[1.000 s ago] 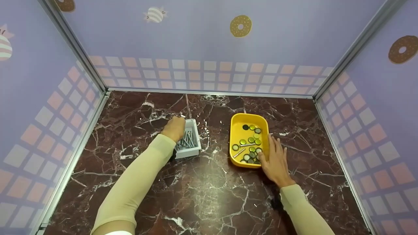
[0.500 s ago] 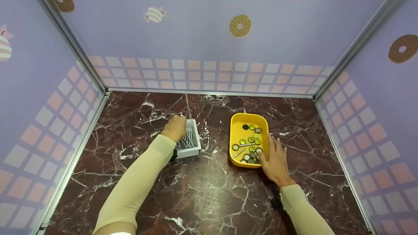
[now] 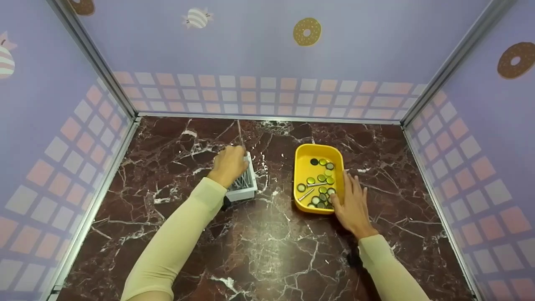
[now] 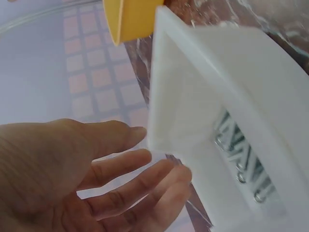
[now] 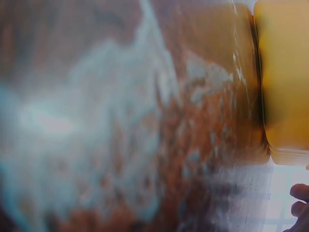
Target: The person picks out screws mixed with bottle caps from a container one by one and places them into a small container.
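My left hand [image 3: 229,165] is at the left and far side of a white box [image 3: 243,195] holding several long metal screws [image 3: 242,180]. In the left wrist view, the thumb and loosely bent fingers [image 4: 120,198] are beside the box's rim, apart from each other, with nothing seen between them. The screws [image 4: 244,162] lie deeper inside the box. My right hand [image 3: 354,207] holds the right side of a yellow bin [image 3: 307,152], thumb over the rim and fingers along the outer wall. Inside the bin lie several bottle caps [image 3: 321,178] and two screws [image 3: 306,194].
Both containers stand on a dark red marbled tabletop [image 3: 267,251]. Purple panels [image 3: 259,50] enclose it at the back and both sides, with metal strips [image 3: 267,120] along the edges. Tabletop lies between the white box and the yellow bin.
My left hand has shifted slightly right and away from me, over the box's far part, covering more of it. The right hand and the yellow bin stay as they were.
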Available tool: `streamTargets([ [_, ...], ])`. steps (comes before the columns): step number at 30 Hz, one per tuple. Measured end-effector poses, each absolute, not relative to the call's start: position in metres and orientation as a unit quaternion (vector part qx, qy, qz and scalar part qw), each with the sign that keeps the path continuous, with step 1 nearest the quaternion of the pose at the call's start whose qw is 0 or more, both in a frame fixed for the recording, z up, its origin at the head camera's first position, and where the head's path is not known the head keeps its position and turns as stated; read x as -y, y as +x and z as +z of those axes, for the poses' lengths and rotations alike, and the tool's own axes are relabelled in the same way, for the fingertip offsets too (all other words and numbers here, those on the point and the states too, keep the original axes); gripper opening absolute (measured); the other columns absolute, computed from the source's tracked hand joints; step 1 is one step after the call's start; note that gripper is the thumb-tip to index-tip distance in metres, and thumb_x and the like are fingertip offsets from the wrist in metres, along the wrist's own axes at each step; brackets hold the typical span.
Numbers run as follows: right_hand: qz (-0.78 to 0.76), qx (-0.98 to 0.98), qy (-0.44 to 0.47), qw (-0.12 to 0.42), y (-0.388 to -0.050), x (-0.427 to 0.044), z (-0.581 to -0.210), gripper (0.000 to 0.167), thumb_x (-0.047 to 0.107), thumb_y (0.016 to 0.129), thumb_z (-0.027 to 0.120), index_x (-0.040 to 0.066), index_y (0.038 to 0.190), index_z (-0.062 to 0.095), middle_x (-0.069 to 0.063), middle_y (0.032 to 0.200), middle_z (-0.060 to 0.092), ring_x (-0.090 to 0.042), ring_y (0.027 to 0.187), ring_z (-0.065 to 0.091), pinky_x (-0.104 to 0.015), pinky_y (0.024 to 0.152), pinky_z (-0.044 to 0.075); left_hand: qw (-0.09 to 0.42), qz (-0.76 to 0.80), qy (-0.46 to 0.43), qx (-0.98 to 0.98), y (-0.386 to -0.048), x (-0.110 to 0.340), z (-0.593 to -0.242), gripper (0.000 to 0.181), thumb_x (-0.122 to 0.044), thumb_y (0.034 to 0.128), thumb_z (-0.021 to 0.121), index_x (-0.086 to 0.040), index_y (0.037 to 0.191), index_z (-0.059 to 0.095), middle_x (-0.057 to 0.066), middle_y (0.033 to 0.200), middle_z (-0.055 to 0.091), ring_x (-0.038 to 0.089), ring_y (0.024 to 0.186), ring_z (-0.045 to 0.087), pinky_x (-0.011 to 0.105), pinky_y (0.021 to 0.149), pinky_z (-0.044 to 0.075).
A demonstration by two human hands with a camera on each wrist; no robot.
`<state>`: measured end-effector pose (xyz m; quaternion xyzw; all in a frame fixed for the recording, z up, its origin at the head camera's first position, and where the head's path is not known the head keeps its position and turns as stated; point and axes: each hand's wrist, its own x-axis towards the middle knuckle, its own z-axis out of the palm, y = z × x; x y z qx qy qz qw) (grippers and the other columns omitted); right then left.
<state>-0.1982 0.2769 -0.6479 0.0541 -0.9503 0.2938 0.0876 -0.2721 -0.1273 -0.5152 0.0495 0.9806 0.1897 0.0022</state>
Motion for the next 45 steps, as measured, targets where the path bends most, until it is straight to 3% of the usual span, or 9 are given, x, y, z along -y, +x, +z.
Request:
streamTargets([
  [8,0.288,0.952,0.054,0.089,-0.198,-0.276,-0.649,0.087,0.035,0.116,0.064,0.006,0.185,0.022,-0.032,0.187,0.034,-0.056,0.178,0.021,-0.083,0.142,0.006,-0.039,0.177,0.084,-0.98,-0.265,0.1,-0.509,0.029,-0.027,0.1093,0.078,-0.007,0.131,0.082,0.02,0.124,0.081,0.046,0.109,0.082,0.062,0.091,0.069],
  [16,0.288,0.953,0.051,0.081,-0.199,-0.278,-0.647,0.087,0.035,0.116,0.064,0.007,0.186,0.022,-0.029,0.188,0.032,-0.054,0.18,0.018,-0.081,0.143,0.004,-0.065,0.171,0.139,-0.973,-0.259,0.067,-0.51,0.041,-0.031,0.1104,0.08,-0.007,0.144,0.077,0.022,0.137,0.076,0.043,0.12,0.077,0.056,0.094,0.07],
  [21,0.288,0.953,0.051,0.08,-0.198,-0.278,-0.649,0.087,0.035,0.116,0.063,0.006,0.186,0.021,-0.029,0.189,0.031,-0.054,0.18,0.017,-0.082,0.143,0.003,-0.085,0.142,0.163,-0.973,-0.257,0.043,-0.514,0.045,-0.034,0.1096,0.082,-0.011,0.148,0.075,0.02,0.145,0.073,0.041,0.13,0.071,0.057,0.103,0.065],
  [25,0.289,0.953,0.05,0.081,-0.198,-0.278,-0.65,0.087,0.036,0.116,0.064,0.007,0.186,0.021,-0.029,0.188,0.032,-0.054,0.18,0.019,-0.081,0.143,0.004,-0.098,0.118,0.183,-0.971,-0.254,0.025,-0.519,0.048,-0.035,0.109,0.082,-0.013,0.15,0.074,0.018,0.156,0.069,0.042,0.143,0.067,0.062,0.119,0.059],
  [29,0.289,0.953,0.05,0.08,-0.197,-0.278,-0.649,0.086,0.036,0.117,0.063,0.008,0.186,0.021,-0.029,0.189,0.032,-0.055,0.18,0.019,-0.081,0.143,0.004,-0.095,0.095,0.2,-0.971,-0.251,0.009,-0.526,0.052,-0.039,0.1084,0.082,-0.014,0.153,0.072,0.017,0.17,0.062,0.042,0.157,0.06,0.067,0.134,0.047],
  [36,0.289,0.953,0.052,0.077,-0.196,-0.277,-0.648,0.085,0.036,0.118,0.062,0.008,0.186,0.021,-0.029,0.189,0.032,-0.055,0.18,0.019,-0.082,0.143,0.006,-0.049,0.054,0.223,-0.972,-0.246,-0.019,-0.535,0.057,-0.045,0.1097,0.078,-0.022,0.161,0.068,0.009,0.181,0.053,0.04,0.169,0.05,0.068,0.14,0.038],
  [45,0.28,0.954,0.053,0.096,-0.198,-0.278,-0.65,0.085,0.041,0.117,0.064,0.006,0.185,0.026,-0.031,0.186,0.036,-0.057,0.178,0.024,-0.084,0.141,0.01,-0.008,0.02,0.257,-0.966,-0.248,-0.058,-0.543,0.06,-0.048,0.1104,0.078,-0.027,0.164,0.064,0.004,0.175,0.058,0.033,0.161,0.057,0.061,0.135,0.048],
])
